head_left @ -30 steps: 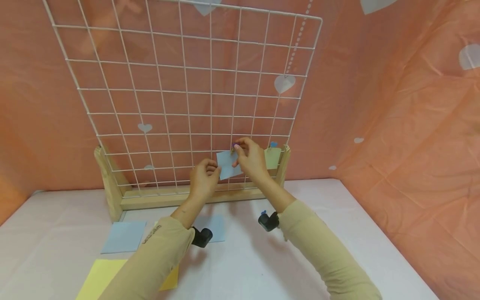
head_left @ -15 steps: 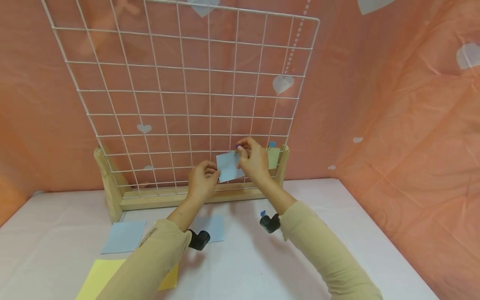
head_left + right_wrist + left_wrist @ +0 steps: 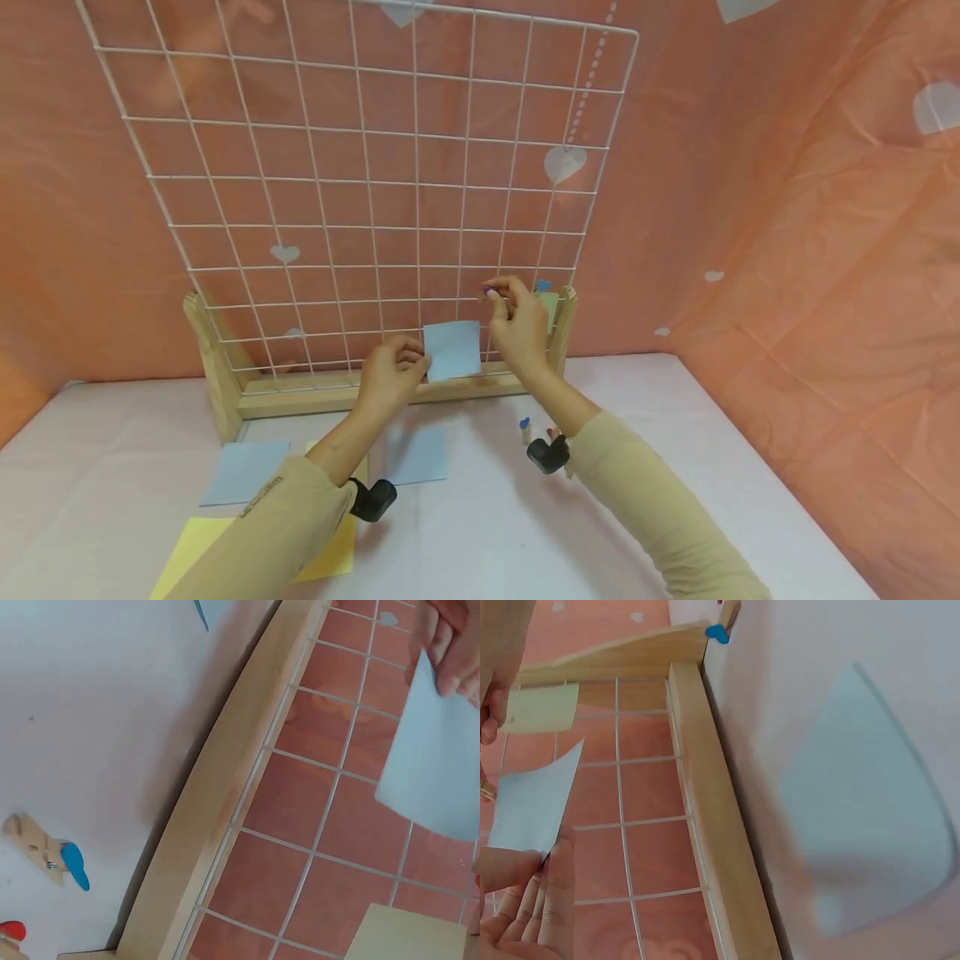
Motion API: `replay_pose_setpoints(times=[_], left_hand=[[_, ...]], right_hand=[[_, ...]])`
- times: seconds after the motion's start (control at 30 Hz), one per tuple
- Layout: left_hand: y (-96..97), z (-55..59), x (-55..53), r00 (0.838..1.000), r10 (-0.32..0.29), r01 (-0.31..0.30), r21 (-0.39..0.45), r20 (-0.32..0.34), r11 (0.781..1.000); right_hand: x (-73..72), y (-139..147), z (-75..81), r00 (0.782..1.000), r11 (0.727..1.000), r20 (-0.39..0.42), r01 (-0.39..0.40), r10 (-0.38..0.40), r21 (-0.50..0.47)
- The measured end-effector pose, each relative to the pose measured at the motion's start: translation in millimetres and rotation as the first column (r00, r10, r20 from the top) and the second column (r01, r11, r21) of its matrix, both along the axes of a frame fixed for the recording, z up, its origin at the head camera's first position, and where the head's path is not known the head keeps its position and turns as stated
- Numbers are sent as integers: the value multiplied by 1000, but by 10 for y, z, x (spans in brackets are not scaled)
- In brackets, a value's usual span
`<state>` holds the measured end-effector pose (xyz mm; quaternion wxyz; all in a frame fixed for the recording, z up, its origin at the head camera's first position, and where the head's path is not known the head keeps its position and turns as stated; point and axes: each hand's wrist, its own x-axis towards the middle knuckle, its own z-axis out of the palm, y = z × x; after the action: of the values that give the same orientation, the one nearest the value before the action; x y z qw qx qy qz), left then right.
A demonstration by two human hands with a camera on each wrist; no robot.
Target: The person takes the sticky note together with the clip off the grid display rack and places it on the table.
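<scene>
My left hand [image 3: 390,375] pinches the lower left edge of a square light-blue paper note [image 3: 453,350] between thumb and fingers. The note stands in front of the lower part of a white wire grid [image 3: 417,225]. To its upper right, my right hand [image 3: 521,323] pinches a small wooden clothespin [image 3: 483,295] with a purple decoration. In the head view, the clothespin appears apart from the note. Partly behind the right hand, a pale yellow-green note [image 3: 409,935] hangs on the grid, with a blue-topped clothespin [image 3: 543,286] at its upper edge.
A wooden base [image 3: 300,404] holds the grid upright. On the white table lie blue paper [image 3: 243,473], another blue sheet [image 3: 417,457] and yellow paper [image 3: 191,546]. Near my right wrist lie a blue-heart clothespin [image 3: 45,851] and a red-topped clothespin [image 3: 11,934].
The blue note has come down and slightly left with my left hand, away from the clothespin. My right hand has shifted a little right, still pinching the clothespin.
</scene>
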<state>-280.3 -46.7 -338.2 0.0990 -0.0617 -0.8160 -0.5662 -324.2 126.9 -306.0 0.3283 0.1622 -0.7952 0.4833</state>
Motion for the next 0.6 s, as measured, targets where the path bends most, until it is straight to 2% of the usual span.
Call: replay_pose_setpoints(times=[0.23, 0.4, 0.6], left_hand=[[-60, -43, 150, 996, -79, 80, -17, 52, 997], [-115, -56, 252, 991, -104, 109, -45, 86, 993], [-194, -77, 369, 986, -119, 130, -93, 118, 987]], right_hand=[[86, 122, -57, 996, 998, 75, -57, 56, 10], [147, 219, -120, 988, 994, 102, -113, 113, -3], [237, 350, -191, 969, 985, 179, -175, 171, 7]])
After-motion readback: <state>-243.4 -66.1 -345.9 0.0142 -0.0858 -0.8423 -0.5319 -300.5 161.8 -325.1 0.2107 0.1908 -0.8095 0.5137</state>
